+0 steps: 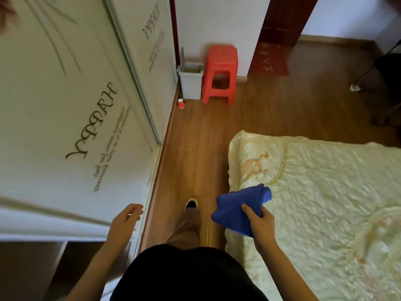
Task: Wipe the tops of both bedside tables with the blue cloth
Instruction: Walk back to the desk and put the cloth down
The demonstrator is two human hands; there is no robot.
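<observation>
The blue cloth is bunched up in my right hand, which grips it at waist height over the near corner of the bed. My left hand hangs beside the wardrobe door, holding nothing, its fingers loosely curled and apart. No bedside table is in view. One foot steps forward on the wooden floor between the wardrobe and the bed.
A white sliding wardrobe lines the left side. A bed with a cream quilt fills the right. A narrow wooden floor aisle runs ahead to a grey bin, a red stool and a small red cup. A chair leg stands at far right.
</observation>
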